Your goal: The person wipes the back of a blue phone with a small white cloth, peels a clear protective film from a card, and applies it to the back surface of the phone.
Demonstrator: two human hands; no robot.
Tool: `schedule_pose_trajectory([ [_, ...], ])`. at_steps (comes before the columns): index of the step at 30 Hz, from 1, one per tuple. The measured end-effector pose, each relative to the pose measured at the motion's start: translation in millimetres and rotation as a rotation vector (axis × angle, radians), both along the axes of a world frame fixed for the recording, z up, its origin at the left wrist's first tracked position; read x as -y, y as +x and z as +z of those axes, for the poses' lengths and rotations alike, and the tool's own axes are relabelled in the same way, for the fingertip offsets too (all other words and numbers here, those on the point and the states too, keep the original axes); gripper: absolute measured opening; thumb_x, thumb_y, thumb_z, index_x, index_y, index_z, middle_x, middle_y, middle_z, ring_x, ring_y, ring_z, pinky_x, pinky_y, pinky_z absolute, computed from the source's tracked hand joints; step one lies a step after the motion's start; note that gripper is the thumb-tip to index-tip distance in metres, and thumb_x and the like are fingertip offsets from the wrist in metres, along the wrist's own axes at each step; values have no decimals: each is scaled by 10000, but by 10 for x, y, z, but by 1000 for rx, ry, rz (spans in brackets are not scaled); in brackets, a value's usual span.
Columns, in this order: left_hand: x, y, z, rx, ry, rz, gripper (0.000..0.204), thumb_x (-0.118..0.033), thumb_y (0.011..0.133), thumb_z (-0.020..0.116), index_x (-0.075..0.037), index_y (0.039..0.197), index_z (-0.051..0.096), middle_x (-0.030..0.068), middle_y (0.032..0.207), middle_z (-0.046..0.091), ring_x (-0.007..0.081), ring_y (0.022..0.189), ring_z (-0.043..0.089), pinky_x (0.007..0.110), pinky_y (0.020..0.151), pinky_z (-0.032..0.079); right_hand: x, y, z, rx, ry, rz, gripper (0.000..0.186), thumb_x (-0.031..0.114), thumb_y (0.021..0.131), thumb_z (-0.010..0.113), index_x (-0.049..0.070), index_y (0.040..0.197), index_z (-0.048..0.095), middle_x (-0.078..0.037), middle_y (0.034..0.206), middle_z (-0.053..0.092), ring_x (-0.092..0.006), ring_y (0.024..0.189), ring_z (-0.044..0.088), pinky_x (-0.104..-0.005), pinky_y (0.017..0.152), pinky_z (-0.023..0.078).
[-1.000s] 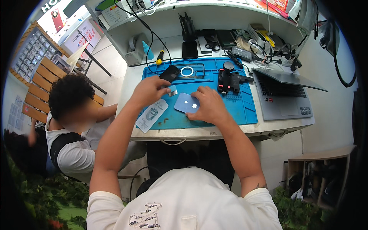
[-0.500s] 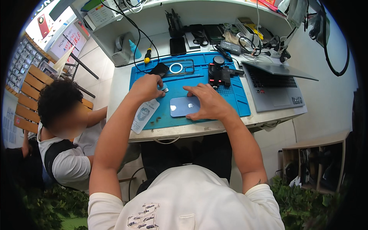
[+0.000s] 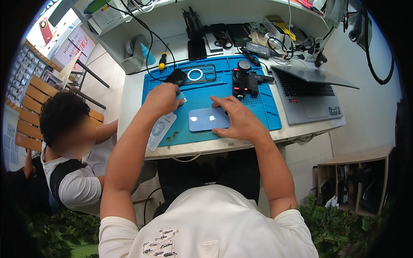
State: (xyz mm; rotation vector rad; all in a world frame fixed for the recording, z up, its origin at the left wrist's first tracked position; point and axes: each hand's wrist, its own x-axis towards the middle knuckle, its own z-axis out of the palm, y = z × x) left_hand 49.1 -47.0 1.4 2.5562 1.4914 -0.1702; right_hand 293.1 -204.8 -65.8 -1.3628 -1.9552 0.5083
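Note:
A blue smartphone (image 3: 202, 122) lies back up on the blue work mat (image 3: 200, 96), with bright reflections on its back. My right hand (image 3: 241, 118) spans its right end: the thumb meets the near edge, the index finger is raised above the far edge, and the other fingertips are hidden. Left of the phone, my left hand (image 3: 161, 101) is closed in a pinch beside a small pale piece (image 3: 183, 98), too small to name. Under that wrist lies a white printed packet (image 3: 161, 130). A black object (image 3: 176, 77) sits just beyond the left fingers.
A clear phone case with a white ring (image 3: 195, 75) and a black clamp-like device (image 3: 246, 81) occupy the mat's far side. To the right stands a half-folded laptop (image 3: 309, 94). A yellow-black screwdriver (image 3: 162, 61) and blue bottle (image 3: 147, 53) stand behind. Someone (image 3: 71, 150) sits at left.
My right hand has shifted slightly right along the phone, baring more of its back. The pale piece by my left fingers has turned a little. The whole view has shifted slightly.

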Motion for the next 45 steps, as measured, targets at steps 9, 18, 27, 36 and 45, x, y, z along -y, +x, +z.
schedule_pose_trajectory([
  [9,0,-89,-29,534,-337,-103,316,-163,922,903,-55,1208,823,95,1103,813,216,968,749,373,893,590,1,-2,-44,-29,-8,-12,1022,215,733,971,89,1646,527,-101,1328,737,-304,1293,628,-439,1085,565],
  [18,108,69,137,286,-323,-219,370,-250,927,894,2,1194,846,208,1077,836,315,979,797,387,919,606,6,15,-63,-67,-17,-18,1012,198,727,976,94,1635,541,-91,1346,744,-291,1288,631,-438,1085,569],
  [27,152,87,140,298,-292,-211,361,-238,921,888,-12,1200,851,229,1059,829,328,940,800,399,887,606,0,5,-60,-73,-18,-21,1015,209,725,978,98,1635,542,-87,1340,746,-288,1289,633,-431,1080,567],
  [36,170,119,87,300,-284,-150,324,-246,901,912,-41,1148,870,177,1045,844,283,933,799,374,885,606,-8,6,-90,-83,11,-20,1016,212,720,980,108,1634,548,-78,1320,749,-280,1270,637,-427,1070,570],
  [45,171,106,73,331,-279,-195,311,-170,903,912,-7,1163,857,193,1058,844,284,935,802,365,888,612,-9,8,-93,-97,-7,-23,1020,199,713,983,118,1633,551,-70,1315,748,-275,1250,646,-424,1056,577],
])
